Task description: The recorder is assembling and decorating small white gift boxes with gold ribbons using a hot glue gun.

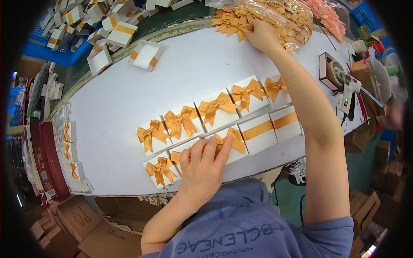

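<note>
Several white gift boxes (pixel 211 122) stand in two rows on the pale table, banded with gold ribbon. Gold bows (pixel 182 120) sit on the whole far row and on the left part of the near row. My left hand (pixel 202 167) lies over a near-row box, its extended fingertips resting on the gold bow (pixel 237 144) there and hiding part of it. To its right, two near-row boxes (pixel 258 133) show a ribbon band with a small shiny spot and no bow. Far off, my right hand (pixel 263 36) pinches a gold bow at the edge of a loose bow pile (pixel 232 21).
A clear plastic bag (pixel 297 23) of bows lies behind my right hand, beside pink bows (pixel 329 19). A glue gun (pixel 350 92) rests at the right edge. Boxes heap in a blue crate (pixel 58 53) at far left; an open box part (pixel 146 55) lies nearby.
</note>
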Motion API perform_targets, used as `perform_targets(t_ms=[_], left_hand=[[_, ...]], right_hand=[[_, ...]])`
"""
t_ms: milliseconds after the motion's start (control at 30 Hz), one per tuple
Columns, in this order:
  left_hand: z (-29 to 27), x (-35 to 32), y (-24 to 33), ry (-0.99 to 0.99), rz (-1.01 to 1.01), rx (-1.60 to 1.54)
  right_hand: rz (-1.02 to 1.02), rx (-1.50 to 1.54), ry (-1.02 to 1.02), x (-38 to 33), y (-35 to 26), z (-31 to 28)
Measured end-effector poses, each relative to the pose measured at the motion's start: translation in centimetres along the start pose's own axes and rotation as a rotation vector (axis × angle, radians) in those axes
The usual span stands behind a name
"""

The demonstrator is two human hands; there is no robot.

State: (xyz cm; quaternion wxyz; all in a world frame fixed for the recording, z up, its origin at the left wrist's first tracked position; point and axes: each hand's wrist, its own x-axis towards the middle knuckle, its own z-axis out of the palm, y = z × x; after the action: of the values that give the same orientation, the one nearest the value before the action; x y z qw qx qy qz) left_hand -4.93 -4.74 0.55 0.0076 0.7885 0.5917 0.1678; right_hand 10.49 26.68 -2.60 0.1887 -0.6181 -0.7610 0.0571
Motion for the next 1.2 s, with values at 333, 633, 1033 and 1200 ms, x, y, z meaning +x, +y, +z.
perform_targets(t_ms=[333,633,1033,1200], left_hand=[[-1.1,9.2,-3.0,0.398,0.082,-0.058],[0.8,12.9,-3.6,0.64,-0.087,-0.636],[-0.9,9.3,-0.4,0.335,-0.458,-1.586],[-0.4,8.2,0.4,0.484,-0.385,-1.571]], right_hand=[[0.285,1.234,-0.535,-10.8,-6.6,-6.5],[0.107,1.222,-0.233,-14.4,-6.2,-8.2],[0.269,1.442,-0.306,-17.1,-7.0,-9.3],[0.292,1.461,-0.304,-19.1,-7.1,-9.2]])
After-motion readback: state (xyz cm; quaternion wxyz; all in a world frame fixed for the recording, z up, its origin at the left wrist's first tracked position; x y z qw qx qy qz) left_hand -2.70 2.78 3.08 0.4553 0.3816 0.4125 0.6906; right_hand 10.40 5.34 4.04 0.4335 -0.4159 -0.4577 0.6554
